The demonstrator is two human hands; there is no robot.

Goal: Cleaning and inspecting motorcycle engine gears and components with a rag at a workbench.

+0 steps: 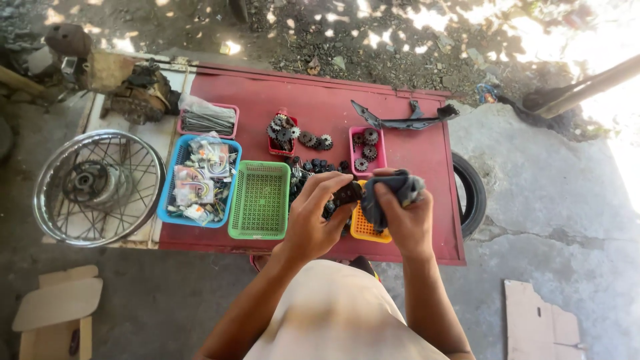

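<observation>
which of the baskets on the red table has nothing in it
The green basket, between the blue basket of packets and the hands. The pink ones and the red one hold parts.

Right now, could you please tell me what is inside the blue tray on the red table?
The blue tray holds small packets in clear wrapping. What lies beneath them is covered, and its floor hardly shows.
</observation>
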